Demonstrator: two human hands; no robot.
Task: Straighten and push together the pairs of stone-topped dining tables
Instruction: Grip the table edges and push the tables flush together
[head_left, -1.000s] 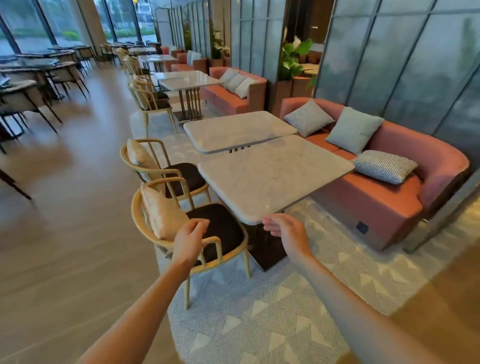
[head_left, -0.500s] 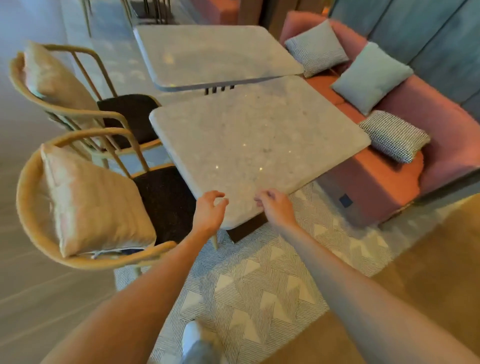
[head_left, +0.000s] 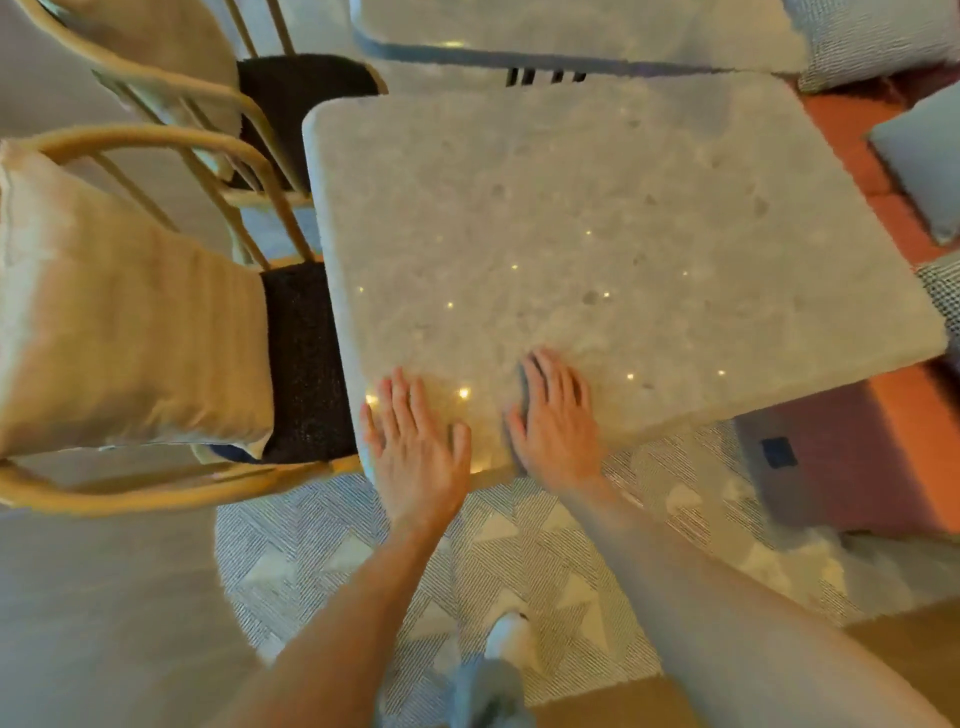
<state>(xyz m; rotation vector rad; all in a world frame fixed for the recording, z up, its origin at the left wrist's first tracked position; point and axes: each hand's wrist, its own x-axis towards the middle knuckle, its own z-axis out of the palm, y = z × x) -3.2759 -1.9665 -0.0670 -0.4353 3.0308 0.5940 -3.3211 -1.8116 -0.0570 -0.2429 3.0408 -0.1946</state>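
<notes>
Fingers (head_left: 400, 400) of the left hand (head_left: 415, 447) and right hand (head_left: 556, 421) are laid straight and flat on the near corner of the speckled, round-cornered stone bench (head_left: 597, 234), where half a second earlier they were curled at its edge. A second bench (head_left: 571, 31) is seen beyond, skewed. Cushioned cane chairs (head_left: 156, 322) are tucked at the left, over a patterned rug (head_left: 519, 545).

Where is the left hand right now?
In the head view, the left hand lies flat on the near table at its near-left corner, beside the right hand.
</notes>
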